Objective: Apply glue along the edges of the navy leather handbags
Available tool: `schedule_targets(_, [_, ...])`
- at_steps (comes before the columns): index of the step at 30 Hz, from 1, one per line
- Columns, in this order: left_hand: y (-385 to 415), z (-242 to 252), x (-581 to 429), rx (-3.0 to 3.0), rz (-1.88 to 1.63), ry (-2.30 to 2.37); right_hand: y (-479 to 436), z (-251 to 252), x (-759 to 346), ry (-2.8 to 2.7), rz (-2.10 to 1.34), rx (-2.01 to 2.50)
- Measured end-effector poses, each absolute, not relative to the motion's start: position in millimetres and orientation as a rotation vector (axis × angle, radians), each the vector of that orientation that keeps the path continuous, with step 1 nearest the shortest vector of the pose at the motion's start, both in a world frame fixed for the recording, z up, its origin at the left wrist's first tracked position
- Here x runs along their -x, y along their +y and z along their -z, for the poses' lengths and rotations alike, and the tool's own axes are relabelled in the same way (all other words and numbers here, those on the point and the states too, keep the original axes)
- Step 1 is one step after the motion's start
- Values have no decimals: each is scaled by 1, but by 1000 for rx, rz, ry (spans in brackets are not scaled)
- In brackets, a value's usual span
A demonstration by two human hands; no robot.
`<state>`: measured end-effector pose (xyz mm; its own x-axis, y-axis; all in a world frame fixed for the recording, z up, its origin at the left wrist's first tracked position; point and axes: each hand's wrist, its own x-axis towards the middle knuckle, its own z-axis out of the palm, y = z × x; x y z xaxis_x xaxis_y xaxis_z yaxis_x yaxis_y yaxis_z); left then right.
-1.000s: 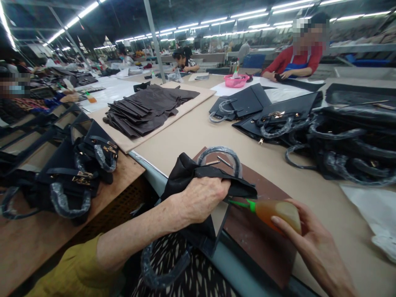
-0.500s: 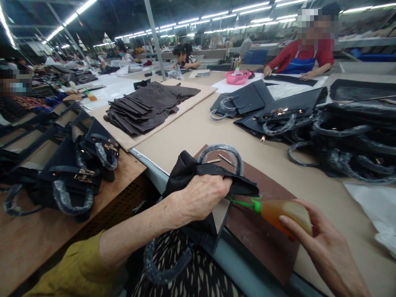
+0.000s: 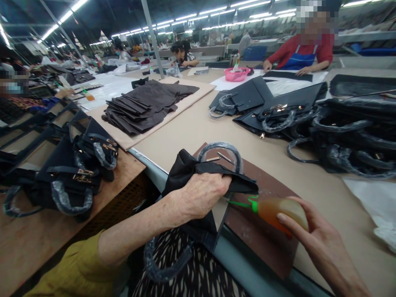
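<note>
My left hand [image 3: 206, 192] is closed on the black lining of a handbag [image 3: 182, 171], folding its edge over. One plastic-wrapped handle stands up behind the hand, and another hangs down in front. My right hand [image 3: 315, 231] wraps round a squeeze bottle of amber glue [image 3: 278, 212] with a green nozzle. The bottle lies nearly level, its thin tip pointing left at the bag's opening just under the lifted lining. Whether the tip touches the bag I cannot tell. A brown board [image 3: 262, 243] lies beneath the bag and bottle.
Several black handbags [image 3: 71, 173] stand on a wooden table at the left; more bags [image 3: 349, 136] are piled at the right. Dark brown pieces [image 3: 151, 105] lie stacked on a board ahead. A pink basket [image 3: 236, 75] sits farther back, near a co-worker in a blue apron [image 3: 298, 60].
My right hand and the glue bottle have shifted slightly left, the nozzle tip moving along the bag's edge. My left hand keeps its hold on the lining.
</note>
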<state>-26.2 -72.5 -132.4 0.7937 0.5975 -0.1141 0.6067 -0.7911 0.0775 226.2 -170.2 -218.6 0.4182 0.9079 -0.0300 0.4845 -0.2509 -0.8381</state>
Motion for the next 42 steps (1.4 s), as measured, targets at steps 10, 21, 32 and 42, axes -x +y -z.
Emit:
schedule_targets(10, [-73,131,26,-2874,149,983,-183,222,-228,-1204,-760,1843])
schedule_targets(21, [-73,131,25,-2897,139,999,-193,213,-219,-1168,-851,1852])
schedule_targets(32, [-72,137,26,-2912,66,975,-209,218,-224,-1255,-949,1776])
schedule_targets(42, [-72,139,28,-2941,41,987,-220,220,-224,-1218,-962,1791])
